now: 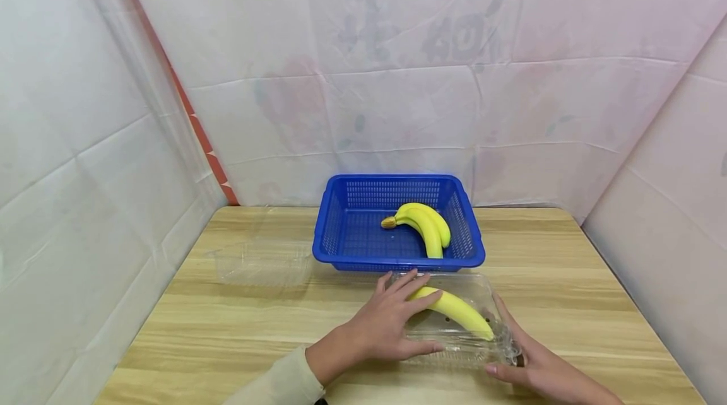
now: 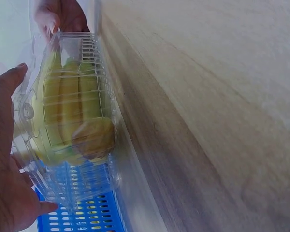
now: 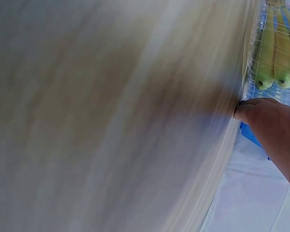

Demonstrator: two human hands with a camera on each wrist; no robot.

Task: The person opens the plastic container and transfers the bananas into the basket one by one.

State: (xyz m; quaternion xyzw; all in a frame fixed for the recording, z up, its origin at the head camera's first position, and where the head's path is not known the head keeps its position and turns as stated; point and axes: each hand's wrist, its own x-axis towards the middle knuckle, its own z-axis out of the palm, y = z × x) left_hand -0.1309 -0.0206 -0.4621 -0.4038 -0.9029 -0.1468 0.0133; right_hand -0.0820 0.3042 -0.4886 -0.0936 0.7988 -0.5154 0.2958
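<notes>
Two bare hands, no gloves, rings or watch in view. Left hand (image 1: 382,329), nearest the blue basket (image 1: 397,260): forearm in a pale cream long sleeve (image 1: 278,383) ending at the wrist. Right hand (image 1: 539,370): no sleeve visible

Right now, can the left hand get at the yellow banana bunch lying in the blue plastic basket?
Probably yes: the blue plastic basket is open-topped, just beyond the left hand, with nothing covering the yellow banana bunch.

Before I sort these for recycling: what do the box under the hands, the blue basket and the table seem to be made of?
The box: thin clear plastic, glossy; the banana shows through it. The blue basket: moulded plastic, with perforated mesh walls. The table: pale wood grain, matte; whether solid wood or laminate is unclear.
</notes>
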